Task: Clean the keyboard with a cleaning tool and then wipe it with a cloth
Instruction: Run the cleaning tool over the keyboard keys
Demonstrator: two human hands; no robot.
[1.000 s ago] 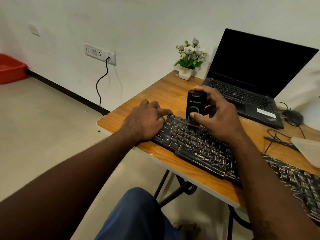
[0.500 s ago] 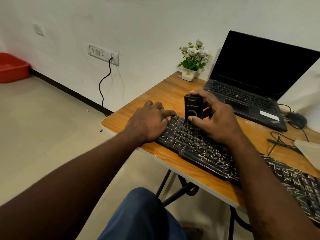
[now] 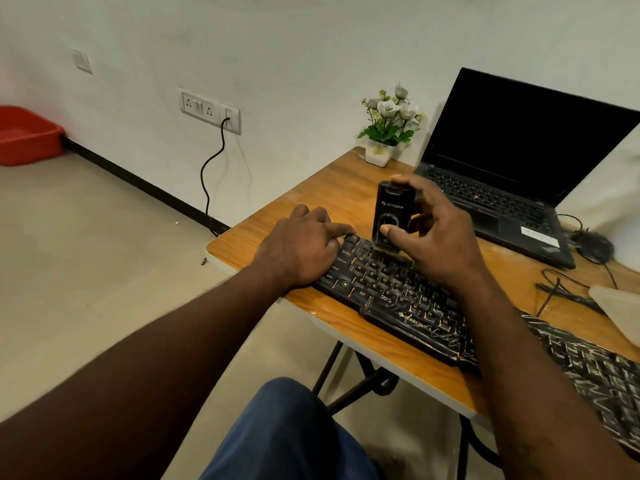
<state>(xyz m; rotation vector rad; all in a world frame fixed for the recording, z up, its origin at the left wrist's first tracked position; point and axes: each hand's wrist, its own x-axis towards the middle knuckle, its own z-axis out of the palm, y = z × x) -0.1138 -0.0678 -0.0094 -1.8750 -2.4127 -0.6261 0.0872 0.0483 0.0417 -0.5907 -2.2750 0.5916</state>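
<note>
Right hand (image 3: 440, 244): thumb and fingers clasp the tool (image 3: 393, 213). It is held upright, long axis vertical, with its bristle end down, touching keys near the far-left corner of the keyboard (image 3: 398, 296).
Left hand (image 3: 301, 247): flat, fingers relaxed, pressing the keyboard's left end, just beside the tool.
Keyboard: on the table (image 3: 311, 188), long axis far-left to near-right. Most keys lie rightward and nearer from the tool, on the right hand's side.

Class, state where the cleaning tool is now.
Head view, centre-right: the cleaning tool stands upright in the right hand, its lower end on the far-left keys of the keyboard, beside the left hand.
</note>
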